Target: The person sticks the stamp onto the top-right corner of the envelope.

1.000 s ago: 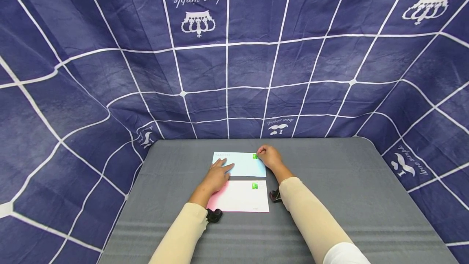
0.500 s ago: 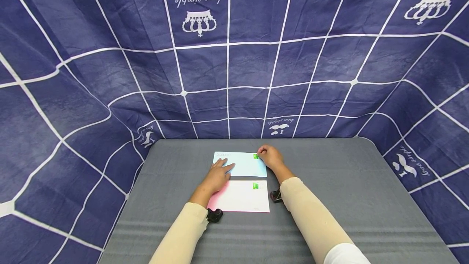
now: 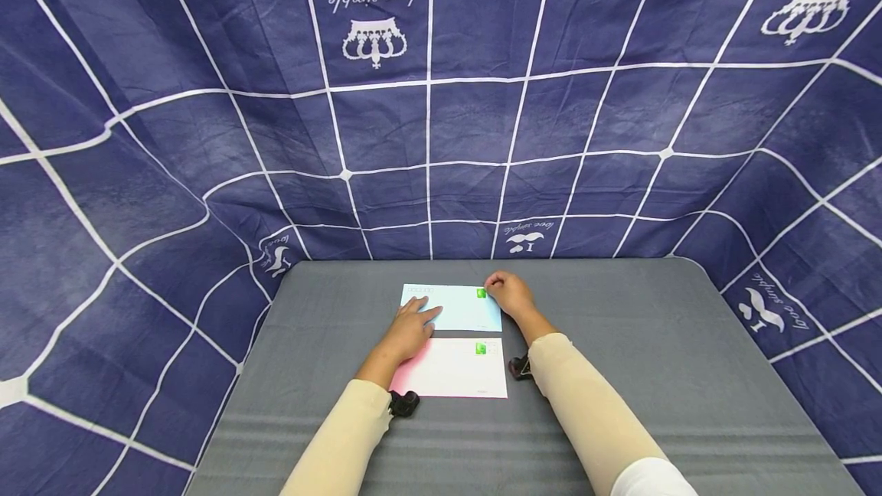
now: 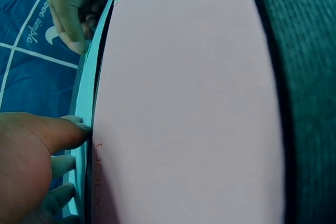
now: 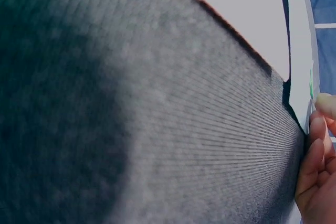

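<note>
A pale blue envelope (image 3: 458, 314) lies flat toward the back of the table. My left hand (image 3: 408, 331) rests on its left part with fingers spread, thumb toward the near edge. At the envelope's upper right corner is a small green stamp (image 3: 481, 293). My right hand (image 3: 508, 293) pinches the stamp's right edge between thumb and curled fingers; in the right wrist view the fingertips (image 5: 324, 103) are right at the stamp (image 5: 311, 83). A white and pink envelope (image 3: 455, 373) lies just nearer, with another green stamp (image 3: 480, 348) at its upper right.
Grey cloth covers the table (image 3: 620, 343). A dark blue curtain (image 3: 468, 128) with white grid lines stands behind it and on both sides. Black wrist cameras are strapped below each hand, the left camera (image 3: 403, 404) beside the pink envelope's near left corner.
</note>
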A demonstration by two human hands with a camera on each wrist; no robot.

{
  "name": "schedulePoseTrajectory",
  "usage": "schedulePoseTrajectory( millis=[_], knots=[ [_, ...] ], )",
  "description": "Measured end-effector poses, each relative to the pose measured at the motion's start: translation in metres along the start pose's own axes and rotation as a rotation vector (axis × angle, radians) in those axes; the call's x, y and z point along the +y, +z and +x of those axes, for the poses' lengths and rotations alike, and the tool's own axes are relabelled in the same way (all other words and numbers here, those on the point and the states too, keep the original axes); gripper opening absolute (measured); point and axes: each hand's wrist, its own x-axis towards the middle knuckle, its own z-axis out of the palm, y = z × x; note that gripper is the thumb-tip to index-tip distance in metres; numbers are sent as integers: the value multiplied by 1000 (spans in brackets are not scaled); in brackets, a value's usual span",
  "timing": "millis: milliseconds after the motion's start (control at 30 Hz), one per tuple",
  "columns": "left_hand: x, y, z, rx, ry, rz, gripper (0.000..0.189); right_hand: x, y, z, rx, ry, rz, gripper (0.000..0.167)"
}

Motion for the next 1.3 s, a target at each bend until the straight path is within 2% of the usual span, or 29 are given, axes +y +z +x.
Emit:
schedulePoseTrajectory(
  millis=[200, 400, 533, 733, 867, 1000, 1300],
  knots=[
    [-2, 3, 2, 25, -29, -21, 41, 5, 2, 2, 10, -10, 55, 12],
    [1, 4, 7, 121, -92, -28, 40, 11, 5, 7, 40, -7, 123, 14],
    [0, 4, 9, 169, -98, -34, 36, 11, 4, 6, 39, -2, 214, 15],
    [-7, 5, 13, 247, -103, -122, 32, 11, 1, 4, 44, -15, 271, 19],
    [-8, 1, 14, 324, -82, -194, 29, 8, -2, 3, 38, -31, 310, 22],
    [-8, -4, 13, 376, -70, -251, 27, 4, -7, 0, 30, -45, 356, 24],
    [-2, -19, 3, 414, -103, -317, 29, -6, -25, -13, 41, -135, 454, 22]
  ],
)
